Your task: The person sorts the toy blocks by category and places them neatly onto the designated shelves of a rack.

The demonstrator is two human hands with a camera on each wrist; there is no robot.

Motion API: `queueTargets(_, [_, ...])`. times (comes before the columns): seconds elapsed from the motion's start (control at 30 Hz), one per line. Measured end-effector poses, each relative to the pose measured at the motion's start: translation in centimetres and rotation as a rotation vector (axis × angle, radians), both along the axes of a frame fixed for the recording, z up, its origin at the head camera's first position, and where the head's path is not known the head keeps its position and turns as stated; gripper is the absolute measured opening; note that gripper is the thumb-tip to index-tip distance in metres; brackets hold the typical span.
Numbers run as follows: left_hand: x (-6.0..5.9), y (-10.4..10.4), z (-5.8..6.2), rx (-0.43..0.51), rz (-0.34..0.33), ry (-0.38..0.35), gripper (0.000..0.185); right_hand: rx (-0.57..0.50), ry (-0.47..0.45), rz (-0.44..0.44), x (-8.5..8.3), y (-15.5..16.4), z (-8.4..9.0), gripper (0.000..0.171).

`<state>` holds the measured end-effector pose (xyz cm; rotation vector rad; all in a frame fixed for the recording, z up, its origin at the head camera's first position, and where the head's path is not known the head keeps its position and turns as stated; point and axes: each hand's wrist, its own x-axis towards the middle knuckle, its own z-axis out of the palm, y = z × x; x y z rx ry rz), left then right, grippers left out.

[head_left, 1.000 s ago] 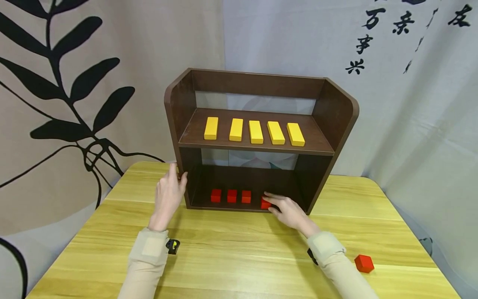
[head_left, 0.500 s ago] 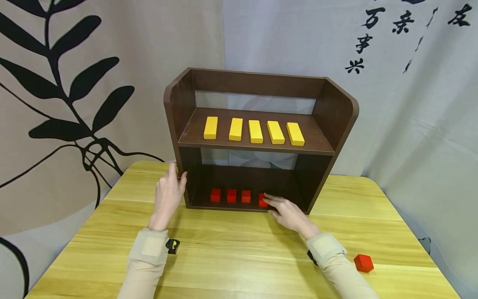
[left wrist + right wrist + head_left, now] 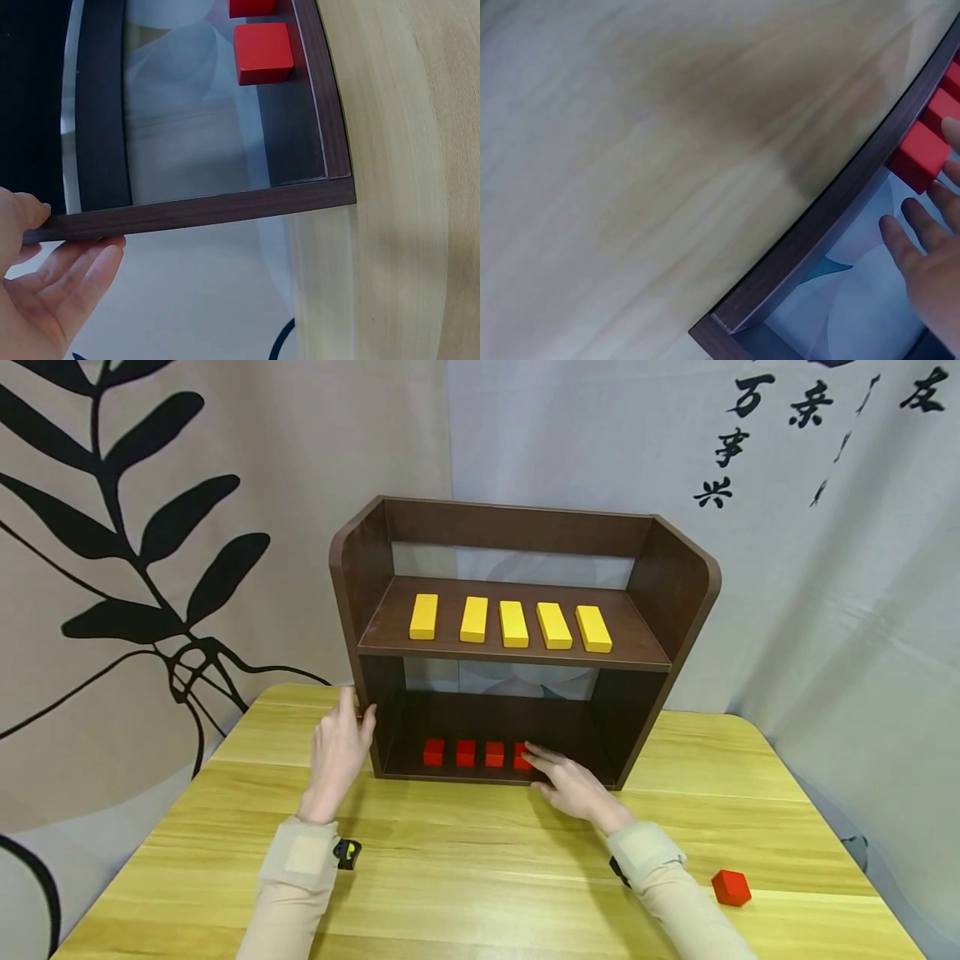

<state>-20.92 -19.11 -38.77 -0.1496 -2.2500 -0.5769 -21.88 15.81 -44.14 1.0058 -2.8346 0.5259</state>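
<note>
My left hand point(image 3: 341, 752) grips the left side panel of the dark brown wooden shelf point(image 3: 217, 210), thumb on one face and fingers on the other in the left wrist view. My right hand point(image 3: 573, 783) reaches into the lower compartment, its fingertips at the rightmost red cube point(image 3: 919, 157). Several of its fingers point(image 3: 901, 244) are spread and fairly straight in the right wrist view. That cube stands near the shelf's front edge, in a row with other red cubes point(image 3: 465, 753). Part of it is hidden behind the fingers in the head view.
Several yellow blocks point(image 3: 513, 625) lie in a row on the upper board. One more red cube point(image 3: 731, 888) rests on the wooden table point(image 3: 465, 885), beyond my right forearm. Behind the shelf hang pale curtains point(image 3: 540, 435) with printed black leaves and characters.
The rightmost cube in the shelf has slid left, nearer the other red cubes, and my right hand has moved left with it. My left hand stays on the side panel.
</note>
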Motion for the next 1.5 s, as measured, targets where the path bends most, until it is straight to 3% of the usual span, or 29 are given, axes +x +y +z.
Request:
queueTargets(0.53, [0.0,0.1,0.1,0.007,-0.011,0.022,0.027,-0.023,0.096,0.014,0.5,0.6,0.3,0.047])
queueTargets(0.93, [0.0,0.0,0.0,0.007,-0.004,0.021,0.026,-0.055,0.188,0.021,3.4,5.6,1.8,0.040])
queueTargets(1.27, [0.1,0.0,-0.1,0.000,-0.003,0.022,0.028,-0.075,-0.065,-0.071,7.3,13.6,3.0,0.029])
queueTargets(1.5, [0.0,0.0,-0.1,0.000,-0.010,0.043,0.026,-0.095,-0.319,0.037,9.3,19.3,3.3,0.037])
